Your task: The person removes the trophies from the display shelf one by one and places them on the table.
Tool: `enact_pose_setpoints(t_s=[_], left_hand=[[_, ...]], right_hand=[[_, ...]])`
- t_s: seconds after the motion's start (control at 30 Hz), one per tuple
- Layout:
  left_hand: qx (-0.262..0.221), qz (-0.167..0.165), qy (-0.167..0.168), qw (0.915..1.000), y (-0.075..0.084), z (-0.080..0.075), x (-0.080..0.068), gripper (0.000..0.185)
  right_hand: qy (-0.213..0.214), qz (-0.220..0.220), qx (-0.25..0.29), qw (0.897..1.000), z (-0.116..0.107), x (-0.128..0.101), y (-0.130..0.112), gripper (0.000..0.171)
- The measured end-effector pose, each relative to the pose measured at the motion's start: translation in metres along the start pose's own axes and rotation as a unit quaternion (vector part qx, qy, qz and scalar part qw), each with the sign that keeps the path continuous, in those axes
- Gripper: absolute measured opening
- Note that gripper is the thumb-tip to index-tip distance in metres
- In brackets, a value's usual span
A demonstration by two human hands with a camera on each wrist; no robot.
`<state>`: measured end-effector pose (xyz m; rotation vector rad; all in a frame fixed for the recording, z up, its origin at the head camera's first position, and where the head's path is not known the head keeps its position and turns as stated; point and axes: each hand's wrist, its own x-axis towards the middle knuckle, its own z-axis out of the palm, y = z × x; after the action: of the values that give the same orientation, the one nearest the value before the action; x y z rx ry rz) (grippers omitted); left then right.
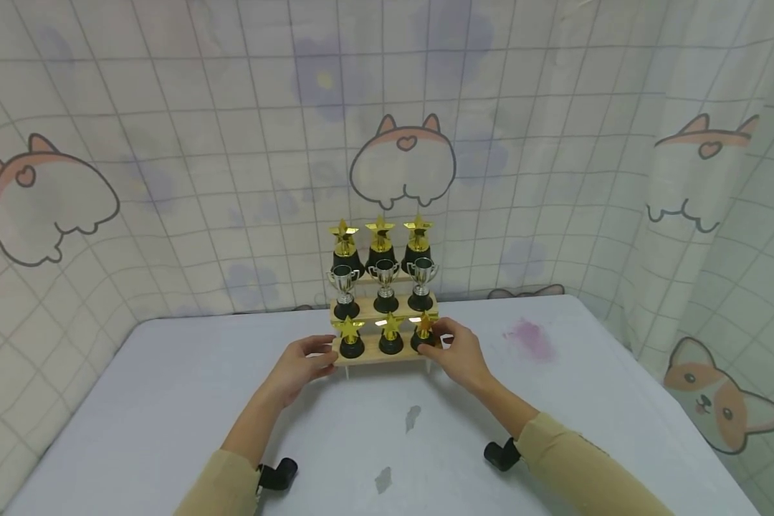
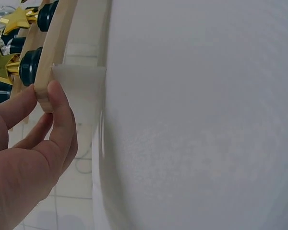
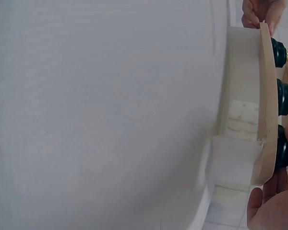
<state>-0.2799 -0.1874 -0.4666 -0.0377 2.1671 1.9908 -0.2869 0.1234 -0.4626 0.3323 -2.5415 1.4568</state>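
A three-tiered wooden stand [image 1: 384, 356] sits toward the far middle of the white desk [image 1: 168, 401], close to the cartoon-print curtain [image 1: 168, 179] behind it, and carries nine small trophies: gold stars on the top and bottom tiers, silver cups [image 1: 385, 274] between them. The left hand [image 1: 299, 365] takes the left end of the lowest shelf, and the left wrist view shows thumb and fingers [image 2: 62, 120] pinching the board's edge, so that grip is closed on the stand. The right hand [image 1: 462, 352] is at the right end, its fingers curled around the corner beside the rightmost gold star trophy [image 1: 423, 331]; whether they touch that trophy's base or only the wood I cannot tell. The risk lies in the load: the trophies look merely set on narrow shelves, top-heavy on small black bases. If one end rose faster than the other, or the stand jerked, they would likely topple forward. A pinch on a thin edge could also slip.
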Motion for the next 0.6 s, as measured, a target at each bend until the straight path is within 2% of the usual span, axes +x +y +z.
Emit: enact_pose_setpoints(t_s=[0.6], left_hand=[[-0.005, -0.006, -0.003, 1.0, 0.0012, -0.0002, -0.0012, 0.048]], right_hand=[[0.021, -0.015, 0.041, 0.999, -0.006, -0.005, 0.0002, 0.031]])
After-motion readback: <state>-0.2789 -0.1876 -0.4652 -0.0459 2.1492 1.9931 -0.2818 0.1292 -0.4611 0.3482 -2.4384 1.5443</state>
